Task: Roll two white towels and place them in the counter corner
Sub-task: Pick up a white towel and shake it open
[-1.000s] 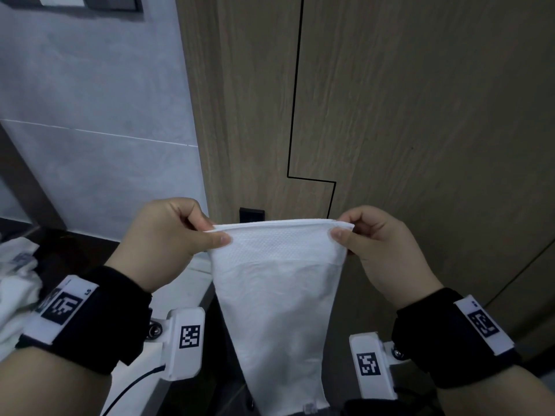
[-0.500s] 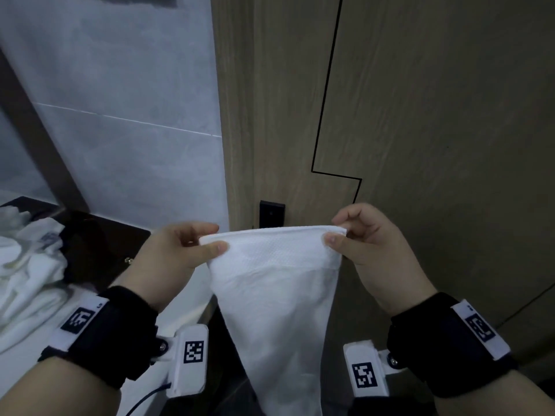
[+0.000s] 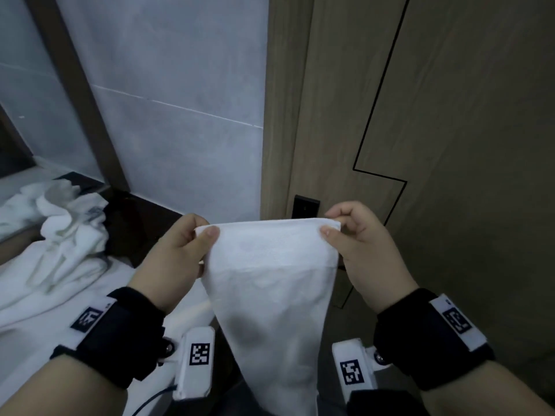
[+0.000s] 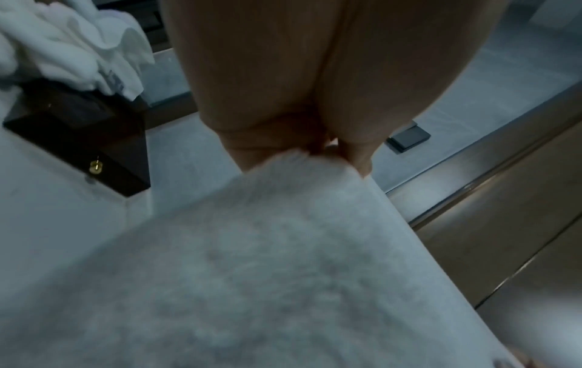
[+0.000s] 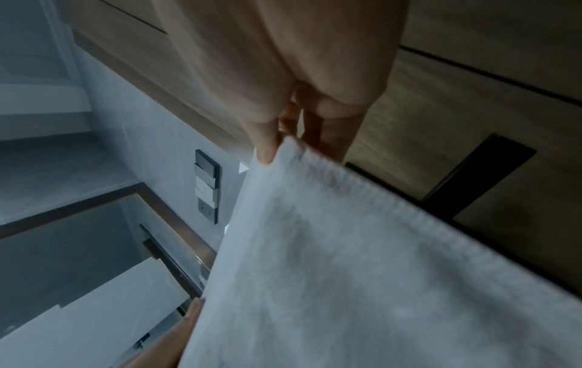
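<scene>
While the towel (image 3: 270,283) hangs at frame centre, the left hand (image 3: 177,259) and right hand (image 3: 360,250) each pinch one top corner. Rolling has not begun. Next, judging from this, lay it flat on the counter (image 3: 186,313), lower left, beside the heap (image 3: 60,229).

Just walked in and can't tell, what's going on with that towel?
A person holds a white towel up in the air, the left hand and right hand each pinching a top corner so it hangs down unrolled. A crumpled pile of white towels lies on the counter to the left.
</scene>
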`<state>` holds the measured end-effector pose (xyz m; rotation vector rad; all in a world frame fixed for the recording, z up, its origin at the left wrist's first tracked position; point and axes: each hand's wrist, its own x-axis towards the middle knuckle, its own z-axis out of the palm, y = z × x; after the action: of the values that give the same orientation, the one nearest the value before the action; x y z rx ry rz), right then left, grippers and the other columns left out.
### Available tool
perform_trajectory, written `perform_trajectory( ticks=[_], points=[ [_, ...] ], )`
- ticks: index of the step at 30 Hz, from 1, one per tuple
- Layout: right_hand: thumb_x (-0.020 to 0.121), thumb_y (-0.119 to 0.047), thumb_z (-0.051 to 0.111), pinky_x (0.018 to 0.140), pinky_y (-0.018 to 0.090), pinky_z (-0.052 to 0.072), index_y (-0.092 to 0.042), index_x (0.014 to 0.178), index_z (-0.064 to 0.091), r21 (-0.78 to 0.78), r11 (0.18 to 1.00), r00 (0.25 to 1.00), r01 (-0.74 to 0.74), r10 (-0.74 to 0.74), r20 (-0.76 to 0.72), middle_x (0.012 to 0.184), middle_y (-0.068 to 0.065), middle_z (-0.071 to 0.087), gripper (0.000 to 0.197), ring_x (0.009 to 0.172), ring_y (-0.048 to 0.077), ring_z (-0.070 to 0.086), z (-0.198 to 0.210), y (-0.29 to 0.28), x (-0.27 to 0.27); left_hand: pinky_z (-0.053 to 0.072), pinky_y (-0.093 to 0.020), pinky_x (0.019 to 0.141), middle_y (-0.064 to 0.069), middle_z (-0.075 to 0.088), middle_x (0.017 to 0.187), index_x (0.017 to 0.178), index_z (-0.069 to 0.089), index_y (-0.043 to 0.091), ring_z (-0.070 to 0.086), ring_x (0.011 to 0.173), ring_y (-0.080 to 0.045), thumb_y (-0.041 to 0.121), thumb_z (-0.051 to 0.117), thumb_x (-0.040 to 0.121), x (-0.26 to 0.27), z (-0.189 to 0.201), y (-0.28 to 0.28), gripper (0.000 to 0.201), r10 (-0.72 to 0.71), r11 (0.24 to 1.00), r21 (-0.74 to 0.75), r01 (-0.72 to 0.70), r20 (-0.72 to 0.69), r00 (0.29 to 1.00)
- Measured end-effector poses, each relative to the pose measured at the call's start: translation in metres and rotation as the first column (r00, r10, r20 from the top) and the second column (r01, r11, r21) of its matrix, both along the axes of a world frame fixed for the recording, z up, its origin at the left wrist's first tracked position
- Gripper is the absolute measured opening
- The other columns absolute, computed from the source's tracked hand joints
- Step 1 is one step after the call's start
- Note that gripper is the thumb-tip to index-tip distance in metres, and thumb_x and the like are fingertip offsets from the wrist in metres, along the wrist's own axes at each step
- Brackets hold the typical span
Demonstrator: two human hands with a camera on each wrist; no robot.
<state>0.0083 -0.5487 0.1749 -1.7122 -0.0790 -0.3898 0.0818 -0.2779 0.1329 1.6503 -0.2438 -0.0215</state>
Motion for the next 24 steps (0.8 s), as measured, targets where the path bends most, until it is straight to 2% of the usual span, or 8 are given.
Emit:
perform_trajectory(
  ticks=[2, 4, 8, 12, 16, 19, 21, 24],
  points=[
    [0.092, -0.011, 0.061, 0.061, 0.032, 0.047, -0.025, 0.091, 0.059, -0.008, 1.000, 1.000, -0.004, 0.004, 0.004, 0.074, -0.004, 0.061, 0.014, 0.067, 0.013, 0.057, -0.002, 0.005, 0.005, 0.037, -0.033, 0.054, 0.007, 0.046, 0.060, 0.076, 0.052, 0.020, 0.043, 0.054, -0.011, 0.057, 0.056, 0.082, -0.002, 0.001, 0.006, 0.038, 0.064, 0.993, 0.095, -0.071, 0.074, 0.995],
    [0.093, -0.011, 0.060, 0.058, 0.024, 0.047, -0.024, 0.090, 0.059, -0.014, 1.000, 1.000, -0.017, 0.017, 0.022, 0.071, -0.008, 0.062, 0.014, 0.065, 0.007, 0.057, -0.005, 0.011, 0.009, 0.040, -0.030, 0.052, 0.013, 0.047, 0.055, 0.077, 0.053, 0.021, 0.044, 0.050, -0.007, 0.055, 0.053, 0.085, -0.006, 0.001, 0.010, 0.035, 0.123, 0.976, 0.160, -0.148, 0.154, 0.980],
    [0.093, -0.015, 0.057, 0.057, 0.021, 0.045, -0.025, 0.090, 0.057, -0.011, 0.998, 0.998, -0.061, 0.061, 0.014, 0.072, -0.008, 0.062, 0.011, 0.065, 0.007, 0.056, -0.013, 0.023, 0.018, 0.036, -0.014, 0.048, 0.016, 0.049, 0.055, 0.078, 0.051, 0.026, 0.041, 0.050, 0.001, 0.041, 0.055, 0.093, -0.011, 0.000, 0.017, 0.022, 0.233, 0.935, 0.203, -0.292, 0.271, 0.934],
    [0.093, -0.023, 0.054, 0.060, 0.031, 0.046, -0.029, 0.090, 0.056, -0.036, 0.996, 0.997, -0.079, 0.079, -0.016, 0.077, -0.002, 0.065, 0.007, 0.068, 0.011, 0.058, -0.018, 0.034, 0.028, 0.041, -0.021, 0.054, 0.013, 0.053, 0.060, 0.079, 0.053, 0.027, 0.048, 0.056, -0.007, 0.038, 0.067, 0.089, -0.014, 0.001, 0.027, 0.021, 0.308, 0.930, 0.126, -0.344, 0.241, 0.920],
    [0.090, -0.022, 0.058, 0.058, 0.033, 0.046, -0.026, 0.089, 0.059, 0.057, 0.990, 0.990, -0.127, 0.130, -0.052, 0.081, 0.006, 0.067, 0.005, 0.067, 0.015, 0.059, -0.019, 0.044, 0.040, 0.056, -0.024, 0.060, 0.001, 0.077, 0.082, 0.086, 0.068, 0.023, 0.073, 0.071, -0.013, 0.029, 0.089, 0.065, -0.025, 0.008, 0.039, 0.031, 0.280, 0.959, 0.001, -0.283, 0.146, 0.949],
    [0.092, -0.010, 0.060, 0.060, 0.029, 0.045, -0.020, 0.088, 0.060, 0.109, 0.984, 0.986, -0.144, 0.153, -0.072, 0.080, 0.002, 0.068, 0.011, 0.067, 0.011, 0.059, -0.020, 0.047, 0.050, 0.059, -0.026, 0.063, -0.004, 0.077, 0.081, 0.086, 0.075, 0.017, 0.074, 0.073, -0.019, 0.022, 0.086, 0.072, -0.033, 0.009, 0.050, 0.019, 0.289, 0.954, 0.046, -0.296, 0.120, 0.950],
    [0.091, -0.007, 0.061, 0.061, 0.029, 0.045, -0.017, 0.086, 0.061, 0.140, 0.976, 0.979, -0.170, 0.183, -0.090, 0.079, 0.004, 0.067, 0.011, 0.067, 0.012, 0.058, -0.022, 0.049, 0.054, 0.051, -0.015, 0.058, 0.004, 0.076, 0.073, 0.078, 0.076, 0.021, 0.068, 0.064, -0.007, 0.020, 0.080, 0.080, -0.038, 0.004, 0.055, 0.004, 0.309, 0.946, 0.054, -0.319, 0.148, 0.940],
    [0.087, -0.009, 0.065, 0.073, 0.042, 0.046, -0.015, 0.085, 0.062, 0.152, 0.966, 0.967, -0.207, 0.225, -0.115, 0.081, 0.012, 0.065, 0.007, 0.076, 0.024, 0.058, -0.027, 0.053, 0.057, 0.041, -0.005, 0.052, 0.017, 0.067, 0.060, 0.071, 0.075, 0.026, 0.056, 0.052, 0.008, 0.013, 0.073, 0.087, -0.044, -0.009, 0.058, 0.021, 0.346, 0.930, 0.063, -0.362, 0.182, 0.920]
  ],
)
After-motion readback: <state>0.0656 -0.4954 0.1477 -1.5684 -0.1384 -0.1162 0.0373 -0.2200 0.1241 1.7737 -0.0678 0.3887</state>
